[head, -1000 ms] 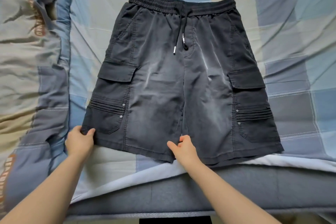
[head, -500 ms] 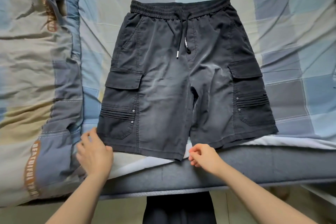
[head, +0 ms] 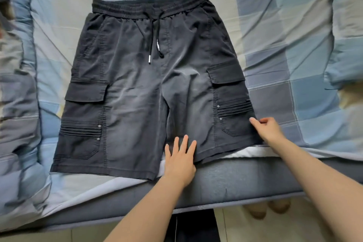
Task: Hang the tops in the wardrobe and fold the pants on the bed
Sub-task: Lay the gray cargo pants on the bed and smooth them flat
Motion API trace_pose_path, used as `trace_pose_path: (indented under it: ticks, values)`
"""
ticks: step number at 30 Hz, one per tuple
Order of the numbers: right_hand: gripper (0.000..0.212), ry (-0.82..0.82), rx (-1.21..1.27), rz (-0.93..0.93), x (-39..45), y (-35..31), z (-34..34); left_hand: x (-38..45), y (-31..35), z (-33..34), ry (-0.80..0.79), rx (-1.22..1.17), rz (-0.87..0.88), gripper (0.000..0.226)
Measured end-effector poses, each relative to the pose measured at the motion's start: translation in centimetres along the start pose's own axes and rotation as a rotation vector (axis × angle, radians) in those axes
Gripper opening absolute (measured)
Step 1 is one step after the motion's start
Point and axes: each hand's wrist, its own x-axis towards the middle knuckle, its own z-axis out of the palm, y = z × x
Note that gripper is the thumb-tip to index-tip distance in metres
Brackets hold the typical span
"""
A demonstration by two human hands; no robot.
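Note:
Dark grey cargo shorts (head: 141,88) lie flat on the bed, waistband away from me, drawstring loose down the front. My left hand (head: 179,160) rests flat with fingers spread on the inner hem of the right-side leg, near the crotch gap. At the outer hem corner of that same leg, my right hand (head: 268,129) pinches the fabric edge with thumb and fingers. The left-side leg lies untouched.
A checked blue, beige and grey bedsheet (head: 284,35) covers the bed. A rumpled quilt (head: 17,104) lies along the left side. The grey mattress edge (head: 225,188) runs in front of me, with tiled floor (head: 245,230) and my toes below it.
Both hands have shifted right: the left from the left leg's outer hem to the right leg's inner hem, the right from the centre hem to the right leg's outer corner.

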Motion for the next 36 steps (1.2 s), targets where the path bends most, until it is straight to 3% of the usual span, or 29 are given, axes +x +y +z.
trace_pose_path:
  ticks: [5,8,10,13,14,16,18,21,23,26,28,32,36]
  values:
    - [0.016,-0.328,0.07,-0.188,-0.7,0.9,-2.0,0.4,3.2,-0.8,-0.211,0.098,-0.118,0.075]
    - [0.01,-0.322,0.145,-0.182,-1.3,3.1,-3.9,0.5,5.2,-3.3,-0.326,0.161,-0.134,0.05]
    - [0.012,-0.239,-0.08,-0.234,-2.1,4.7,-4.3,1.0,6.9,-5.2,-0.296,0.07,-0.146,0.038]
    - [0.015,-0.11,-0.217,-0.444,-4.6,5.1,-4.1,2.5,10.3,-7.5,0.042,-0.385,-0.091,0.035]
    - [0.016,-0.081,-0.196,-0.547,-5.7,4.8,-4.1,3.1,11.4,-8.3,0.065,-0.636,-0.105,0.039]
    - [0.023,-0.152,-0.158,-0.703,-7.8,4.0,-4.1,4.2,13.5,-9.5,-0.068,-1.077,-0.193,0.054]
    - [0.032,-0.334,-0.123,-0.755,-9.3,3.3,-4.6,5.0,14.4,-9.7,-0.104,-1.201,-0.294,0.057]
    - [0.042,-0.471,-0.051,-0.621,-9.3,1.7,-5.8,5.4,13.5,-8.7,0.002,-1.074,-0.353,0.012]
    - [0.047,-0.335,0.036,-0.517,-7.5,-0.3,-6.3,5.0,12.4,-8.2,0.026,-1.017,-0.298,0.018]
    - [0.028,-0.148,0.115,-0.439,-3.3,-4.9,-5.9,3.5,11.1,-7.7,0.015,-1.012,-0.163,0.033]
    - [0.011,-0.164,0.156,-0.355,-0.1,-8.7,-4.7,2.4,10.1,-7.4,0.022,-1.021,-0.114,0.038]
    - [0.021,-0.305,0.337,-0.137,3.3,-17.0,-2.0,0.3,7.5,-7.2,0.021,-1.071,-0.049,0.034]
    - [0.019,-0.307,0.31,-0.113,3.5,-23.1,-0.8,-1.3,4.0,-7.6,-0.036,-1.137,0.033,0.031]
